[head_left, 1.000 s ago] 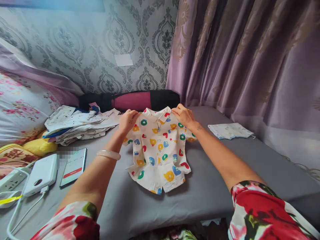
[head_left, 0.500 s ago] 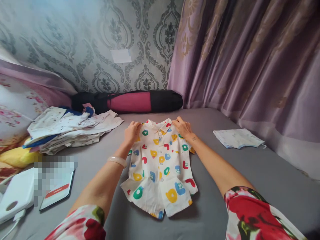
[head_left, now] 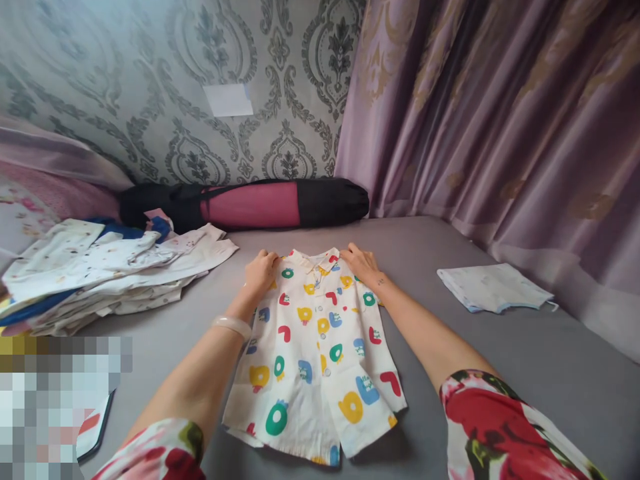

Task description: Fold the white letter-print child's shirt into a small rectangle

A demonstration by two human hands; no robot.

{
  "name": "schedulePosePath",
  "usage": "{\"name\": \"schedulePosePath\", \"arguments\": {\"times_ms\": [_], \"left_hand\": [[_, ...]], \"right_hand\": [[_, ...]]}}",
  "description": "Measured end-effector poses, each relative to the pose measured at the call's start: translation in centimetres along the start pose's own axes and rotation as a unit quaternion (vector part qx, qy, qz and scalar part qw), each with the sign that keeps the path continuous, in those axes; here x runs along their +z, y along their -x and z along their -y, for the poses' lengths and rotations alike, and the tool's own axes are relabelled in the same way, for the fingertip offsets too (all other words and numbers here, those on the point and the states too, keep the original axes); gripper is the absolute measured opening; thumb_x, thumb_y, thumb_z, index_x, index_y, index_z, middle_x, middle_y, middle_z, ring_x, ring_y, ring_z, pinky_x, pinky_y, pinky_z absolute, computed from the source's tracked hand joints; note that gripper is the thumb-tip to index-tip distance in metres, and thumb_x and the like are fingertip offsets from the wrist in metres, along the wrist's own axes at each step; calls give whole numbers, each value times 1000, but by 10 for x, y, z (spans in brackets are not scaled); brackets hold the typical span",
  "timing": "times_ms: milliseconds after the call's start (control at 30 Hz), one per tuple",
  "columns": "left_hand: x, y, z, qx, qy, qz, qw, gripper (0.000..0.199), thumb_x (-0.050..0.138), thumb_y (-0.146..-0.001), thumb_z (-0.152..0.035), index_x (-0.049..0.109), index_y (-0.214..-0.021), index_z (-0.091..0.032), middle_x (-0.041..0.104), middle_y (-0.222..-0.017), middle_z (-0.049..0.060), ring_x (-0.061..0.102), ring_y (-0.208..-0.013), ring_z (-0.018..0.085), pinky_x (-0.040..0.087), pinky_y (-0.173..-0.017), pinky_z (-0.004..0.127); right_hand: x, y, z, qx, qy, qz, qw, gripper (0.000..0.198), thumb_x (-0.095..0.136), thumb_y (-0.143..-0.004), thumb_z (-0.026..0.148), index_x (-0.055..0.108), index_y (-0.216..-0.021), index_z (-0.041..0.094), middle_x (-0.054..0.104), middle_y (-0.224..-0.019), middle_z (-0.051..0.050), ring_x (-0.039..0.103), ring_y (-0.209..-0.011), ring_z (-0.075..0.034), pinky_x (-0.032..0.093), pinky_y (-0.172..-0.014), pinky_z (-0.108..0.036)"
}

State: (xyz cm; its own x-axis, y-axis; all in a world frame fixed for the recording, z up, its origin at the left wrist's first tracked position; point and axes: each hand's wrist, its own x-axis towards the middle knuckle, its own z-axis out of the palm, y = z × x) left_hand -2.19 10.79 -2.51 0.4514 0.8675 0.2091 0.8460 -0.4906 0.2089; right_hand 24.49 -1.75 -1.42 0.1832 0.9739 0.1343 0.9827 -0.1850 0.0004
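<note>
Grip: your left hand point(head_left: 261, 270) and right hand point(head_left: 364, 265) each pinch a shoulder of the white collared cloth shirt with coloured letter prints point(head_left: 305, 350), front up, over the grey-sheeted bed point(head_left: 425, 250). Step looks like spreading it flat; next move likely calls for even tension, hem straightened. Loose pile of pale printed clothes point(head_left: 125, 273) left, folded white cloth point(head_left: 493, 287) right. Behind: grey damask-patterned wall point(head_left: 280, 80), shiny purple curtain point(head_left: 475, 133).

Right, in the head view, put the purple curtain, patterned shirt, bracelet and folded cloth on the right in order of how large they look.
1. Purple curtain
2. Patterned shirt
3. Folded cloth
4. Bracelet
</note>
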Motion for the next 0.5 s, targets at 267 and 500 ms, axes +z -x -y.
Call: {"name": "schedulePosePath", "arguments": {"times_ms": [267, 500], "left_hand": [[6, -27, -10, -14, 69, 78, 995, 36, 44, -91, -44, 71, -96, -20, 71, -101, 11, 62, -99, 25, 42, -75, 29], [15, -46, -23, 13, 118, 108, 987, 25, 55, -85, -34, 69, -97, -18, 71, -87, 4, 63, -84, 21, 43, -70, 27]], "right_hand": [[-1, -24, 5, 75, -101, 62, 990, 42, 33, -102, 38, 72, -100, 20, 69, -112, -13, 61, -106, -24, 37, -91, -35], [5, -36, 7, 87, -135, 77, 984, 22, 50, -95, 36, 68, -103, 24, 71, -109, -6, 61, -104, -23, 35, -90, -36]]}}
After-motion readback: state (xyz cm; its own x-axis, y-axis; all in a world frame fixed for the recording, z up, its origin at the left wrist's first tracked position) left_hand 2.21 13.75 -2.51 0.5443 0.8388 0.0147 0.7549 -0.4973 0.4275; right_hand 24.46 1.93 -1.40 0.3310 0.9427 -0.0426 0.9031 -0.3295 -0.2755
